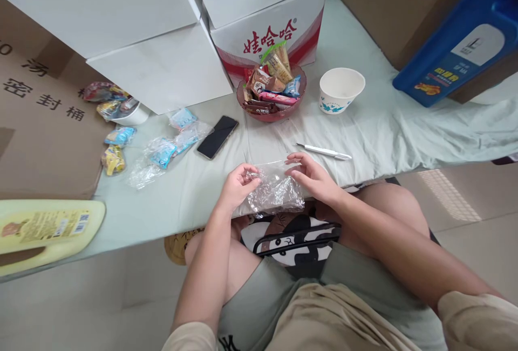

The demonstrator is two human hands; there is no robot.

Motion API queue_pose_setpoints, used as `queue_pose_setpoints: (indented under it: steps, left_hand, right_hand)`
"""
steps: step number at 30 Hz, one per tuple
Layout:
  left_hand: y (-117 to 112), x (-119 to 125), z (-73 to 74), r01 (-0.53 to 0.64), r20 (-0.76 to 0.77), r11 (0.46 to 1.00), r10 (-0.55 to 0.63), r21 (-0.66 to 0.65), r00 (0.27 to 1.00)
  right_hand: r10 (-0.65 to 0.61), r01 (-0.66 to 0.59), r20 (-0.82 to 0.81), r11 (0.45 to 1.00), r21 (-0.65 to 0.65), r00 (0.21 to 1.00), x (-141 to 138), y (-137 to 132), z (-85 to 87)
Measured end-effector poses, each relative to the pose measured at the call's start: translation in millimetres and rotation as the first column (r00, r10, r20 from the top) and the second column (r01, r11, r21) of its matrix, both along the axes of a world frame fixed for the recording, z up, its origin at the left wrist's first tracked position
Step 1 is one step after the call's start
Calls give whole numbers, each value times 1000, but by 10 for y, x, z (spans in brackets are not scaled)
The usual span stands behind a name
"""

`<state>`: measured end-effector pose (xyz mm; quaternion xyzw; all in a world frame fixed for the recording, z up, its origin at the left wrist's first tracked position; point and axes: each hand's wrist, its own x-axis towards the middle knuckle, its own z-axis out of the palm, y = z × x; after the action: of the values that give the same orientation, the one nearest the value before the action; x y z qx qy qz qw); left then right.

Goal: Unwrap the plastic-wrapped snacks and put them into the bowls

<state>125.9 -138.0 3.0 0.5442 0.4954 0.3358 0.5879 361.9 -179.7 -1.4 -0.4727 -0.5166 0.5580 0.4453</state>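
Observation:
A crumpled clear plastic bag (275, 191) is held between both hands at the near edge of the table (376, 129), which is covered in pale green cloth. My left hand (238, 184) pinches the bag's left edge with curled fingers. My right hand (311, 174) grips its upper right edge, fingers bent over the top. The bag looks empty. A white pen-like tool (324, 151) lies on the cloth just beyond my right hand.
A dark red bowl of wrapped snacks (272, 94) and a white paper cup (340, 89) stand behind. A black phone (217, 136), several small packets (162, 151) and a white bowl (133, 116) lie left. Cardboard and white boxes line the back; a blue jug (465, 43) rests right, a yellow bottle (44, 229) left.

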Motion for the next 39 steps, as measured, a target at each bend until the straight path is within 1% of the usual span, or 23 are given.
queue_pose_setpoints:
  steps: [3,6,8,12,14,16,18,21,23,25,27,29,31,33,35,37,39]
  left_hand:
    - [-21,35,5,31,-3,999,-31,-10,1000]
    - [-53,89,5,70,-20,997,-71,-34,997]
    - [-73,120,-1,97,-27,995,-98,-31,995]
    - [-92,146,-9,118,-34,993,-118,0,992]
    - [-93,146,-2,103,-17,995,-103,3,995]
    - [-89,140,17,65,34,998,-64,-3,997]
    - [-80,125,50,9,115,1000,-7,-17,993]
    - [-57,87,114,-82,234,994,97,-71,967]
    - [-41,63,150,-113,292,984,149,-135,945]
    - [-36,55,165,-77,322,973,146,-218,935]
    - [-49,69,157,-2,304,957,94,-290,948]
    - [-74,98,136,36,262,946,53,-323,964]
    - [-98,126,120,13,244,949,68,-315,967]
    - [-110,143,119,-13,252,953,93,-302,963]
    - [-108,149,130,-25,246,957,99,-289,964]
    - [-99,148,141,-39,219,961,102,-274,970]
    - [-89,141,141,-62,198,964,116,-258,973]
  right_hand:
    - [-32,33,-4,998,53,999,-20,0,-38]
    - [0,-1,24,999,33,1000,-32,-14,-57]
    - [5,-8,72,999,41,997,-35,-23,-58]
    - [-49,25,213,993,115,976,-40,-17,-63]
    - [-73,53,227,995,90,971,-42,-4,-65]
    - [-96,93,156,995,27,983,-42,9,-64]
    - [-113,114,42,993,-42,993,-39,20,-59]
    - [-105,97,-67,988,-119,992,-31,28,-47]
    - [-107,95,-99,988,-119,989,-29,28,-37]
    - [-133,123,-117,988,-90,984,-31,26,-24]
    - [-167,159,-129,985,-72,977,-37,28,-15]
    - [-172,161,-155,984,-77,973,-45,33,-16]
    - [-117,102,-167,990,-93,979,-56,39,-24]
    - [-62,48,-133,993,-110,989,-66,41,-32]
    - [-67,54,-116,992,-116,991,-72,39,-32]
    - [-95,76,-150,989,-127,984,-71,35,-21]
    - [-46,23,-150,988,-150,988,-66,31,-6]
